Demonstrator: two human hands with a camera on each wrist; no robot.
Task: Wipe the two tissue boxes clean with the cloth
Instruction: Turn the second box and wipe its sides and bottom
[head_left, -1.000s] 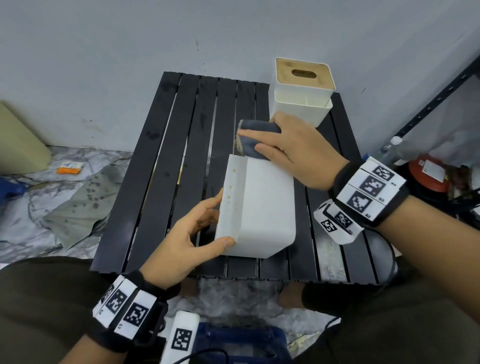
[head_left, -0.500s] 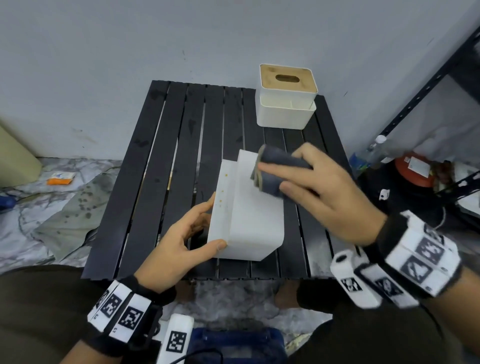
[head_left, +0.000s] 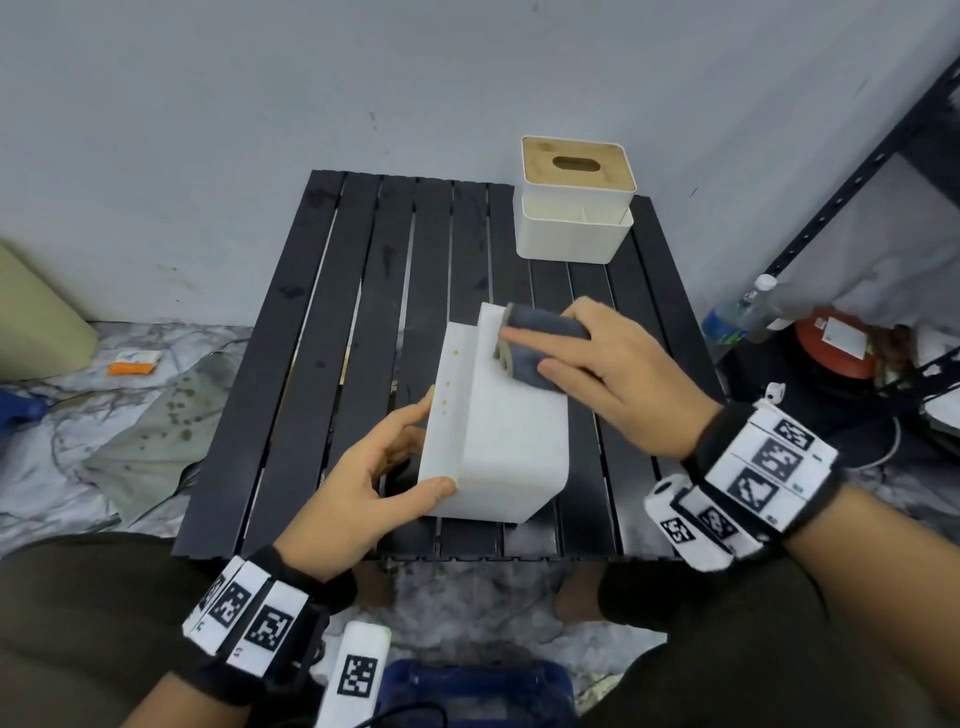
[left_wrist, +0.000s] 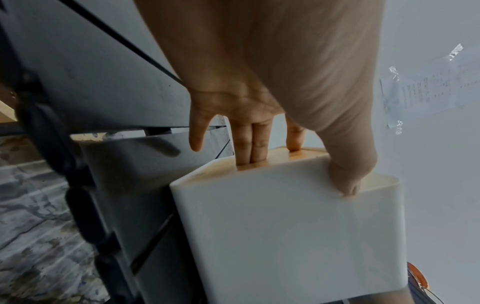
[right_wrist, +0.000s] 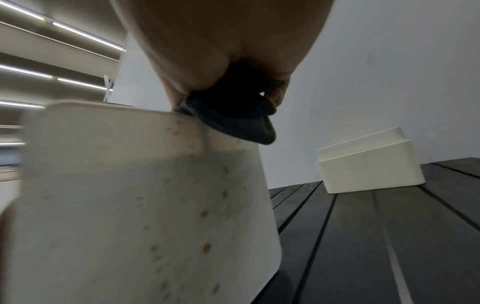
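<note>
A white tissue box (head_left: 511, 441) lies on its side near the front of the black slatted table (head_left: 322, 364), with small yellow spots (head_left: 448, 384) on its left part. My left hand (head_left: 395, 467) grips the box's left end, thumb on the near corner and fingers on the wooden lid face (left_wrist: 259, 162). My right hand (head_left: 597, 364) holds a folded dark blue-grey cloth (head_left: 545, 326) and presses it on the far part of the box's upper face. In the right wrist view the cloth (right_wrist: 241, 125) sits on the box's top edge. A second tissue box (head_left: 574, 208) with a wooden lid stands upright at the table's far right corner.
A black metal shelf post (head_left: 852, 171) rises on the right, with a plastic bottle (head_left: 737, 317) and a red container (head_left: 836, 343) at its foot. A grey rag (head_left: 150, 431) and an orange packet (head_left: 132, 362) lie on the floor to the left. A blue case (head_left: 472, 696) sits below the table's front edge.
My right hand has slid the cloth from the box's far end onto its upper face. My left hand keeps the same hold on the box.
</note>
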